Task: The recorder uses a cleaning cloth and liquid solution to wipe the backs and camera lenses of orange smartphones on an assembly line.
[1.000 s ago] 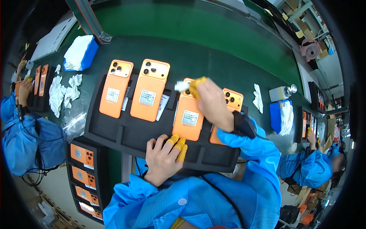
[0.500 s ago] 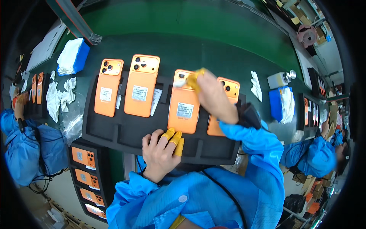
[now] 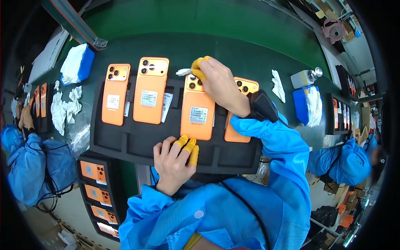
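Observation:
Four orange phones lie back up on a black foam tray (image 3: 141,146). On the third phone from the left (image 3: 196,102), the fingertips of my left hand (image 3: 174,166) touch the bottom edge; yellow finger cots cover several of them, and the fingers are stretched out. My right hand (image 3: 221,83), also in yellow cots, pinches a small white cloth (image 3: 183,72) at that phone's camera end and hides part of it. My right forearm crosses above the rightmost phone (image 3: 237,129). Two phones, the far left one (image 3: 116,93) and its neighbour (image 3: 151,89), lie untouched.
Blue boxes of white wipes stand left (image 3: 87,62) and right (image 3: 301,106). Crumpled wipes (image 3: 59,110) lie left, beside clear plastic. A pump bottle (image 3: 302,78) stands at right. Another tray of phones (image 3: 106,166) sits lower left. Co-workers in blue sit on both sides.
My right hand has moved left and up with the cloth, from over the phone's camera area to its top edge. My left hand stays at the phone's bottom edge.

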Demonstrator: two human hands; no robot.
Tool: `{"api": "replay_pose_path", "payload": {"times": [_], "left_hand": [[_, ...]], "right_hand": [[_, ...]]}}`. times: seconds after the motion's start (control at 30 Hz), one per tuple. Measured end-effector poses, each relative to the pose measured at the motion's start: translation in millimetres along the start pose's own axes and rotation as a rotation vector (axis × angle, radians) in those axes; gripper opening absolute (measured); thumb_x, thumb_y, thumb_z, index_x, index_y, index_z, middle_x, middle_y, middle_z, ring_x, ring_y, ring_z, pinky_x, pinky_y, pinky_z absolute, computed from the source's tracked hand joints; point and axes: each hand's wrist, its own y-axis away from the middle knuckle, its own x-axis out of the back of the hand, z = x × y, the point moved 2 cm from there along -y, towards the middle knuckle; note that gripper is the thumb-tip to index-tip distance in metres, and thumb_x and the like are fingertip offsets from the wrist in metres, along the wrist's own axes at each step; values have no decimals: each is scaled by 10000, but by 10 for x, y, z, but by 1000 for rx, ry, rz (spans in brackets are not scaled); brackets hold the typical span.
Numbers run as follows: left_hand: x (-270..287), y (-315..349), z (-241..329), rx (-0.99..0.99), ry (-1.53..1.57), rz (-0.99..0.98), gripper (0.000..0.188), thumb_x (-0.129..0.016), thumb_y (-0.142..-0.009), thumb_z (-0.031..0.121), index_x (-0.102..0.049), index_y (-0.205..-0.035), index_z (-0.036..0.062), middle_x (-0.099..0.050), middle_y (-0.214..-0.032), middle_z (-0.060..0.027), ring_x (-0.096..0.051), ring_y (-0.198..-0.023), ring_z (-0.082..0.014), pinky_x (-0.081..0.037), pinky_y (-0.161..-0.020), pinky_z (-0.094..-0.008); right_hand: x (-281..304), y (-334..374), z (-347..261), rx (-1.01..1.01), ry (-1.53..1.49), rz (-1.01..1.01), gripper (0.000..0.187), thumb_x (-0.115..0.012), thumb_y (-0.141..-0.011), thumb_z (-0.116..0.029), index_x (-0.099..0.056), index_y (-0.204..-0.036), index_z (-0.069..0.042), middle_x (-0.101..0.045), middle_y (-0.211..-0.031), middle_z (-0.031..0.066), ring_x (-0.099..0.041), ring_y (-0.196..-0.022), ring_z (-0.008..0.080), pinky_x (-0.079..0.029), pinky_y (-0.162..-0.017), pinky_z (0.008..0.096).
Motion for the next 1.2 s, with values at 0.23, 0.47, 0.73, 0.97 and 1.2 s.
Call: {"api": "replay_pose_path", "payload": {"times": [0.23,0.47,0.73,0.97,1.2], "left_hand": [[2,17,-8,14,5,-5,199,-799,-745,149,-758,-929,83,-691,-1013,-40,-619,-969,-256,-421,-823,-391],[-42,28,-24,0,11,2,148,-791,-769,182,-742,-834,58,-684,-969,-68,-615,-992,-273,-418,-800,-434],[-20,30,-12,10,18,5,170,-789,-764,167,-755,-903,75,-689,-1009,-51,-619,-985,-266,-422,-831,-403],[-7,58,-24,11,18,23,172,-790,-763,176,-756,-897,73,-690,-992,-45,-615,-998,-264,-416,-828,-413],[-29,67,-41,15,20,29,163,-791,-763,178,-753,-886,76,-697,-999,-45,-618,-998,-264,-415,-818,-408]], "right_hand": [[18,281,-240,164,-61,-208,168,-630,-797,-17,-578,-957,-23,-541,-809,118,-605,-818,302,-503,-694,401],[138,105,119,-30,35,-55,175,-661,-816,13,-603,-979,-13,-576,-886,149,-601,-808,344,-502,-697,429],[280,720,-456,76,-9,-314,239,-636,-726,7,-574,-954,-25,-532,-821,131,-584,-801,321,-492,-683,421],[173,449,-292,148,114,-295,180,-629,-765,-29,-567,-934,-22,-529,-829,121,-564,-821,308,-490,-718,437],[-50,-47,-113,30,97,-91,208,-620,-782,33,-606,-979,-30,-564,-863,118,-595,-867,311,-510,-722,413]]}}
